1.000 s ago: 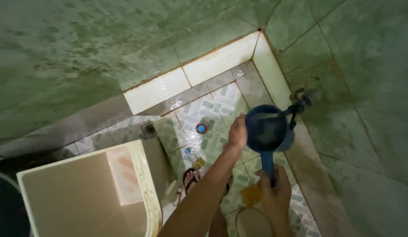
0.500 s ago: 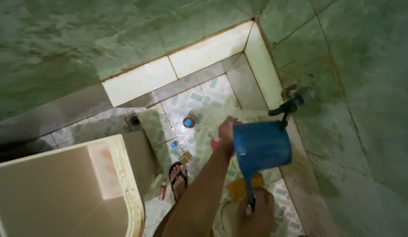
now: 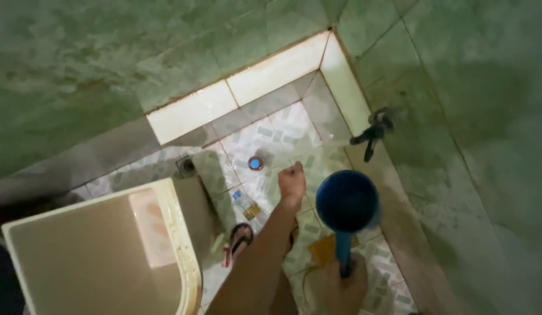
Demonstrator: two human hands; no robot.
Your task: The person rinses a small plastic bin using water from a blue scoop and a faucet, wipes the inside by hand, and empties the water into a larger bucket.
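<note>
My right hand (image 3: 348, 284) grips the handle of a blue plastic water dipper (image 3: 348, 202) at the bottom of the head view; the dipper's round bowl is held out over the floor, below a dark wall tap (image 3: 373, 131). My left hand (image 3: 292, 183) is stretched forward as a closed fist beside the dipper's left side, apart from it, with nothing seen in it. My foot in a dark sandal (image 3: 240, 236) stands on the patterned floor tiles below the left arm.
A cream water tub (image 3: 172, 233) fills the lower left. On the wet floor lie a small plastic bottle (image 3: 246, 204), a round blue cap (image 3: 256, 163), a floor drain (image 3: 186, 166) and an orange object (image 3: 322, 248). Green tiled walls close in at the back and right.
My left hand has come off the dipper's rim and closed into a fist. The dipper has moved down and away from the tap. The view has shifted.
</note>
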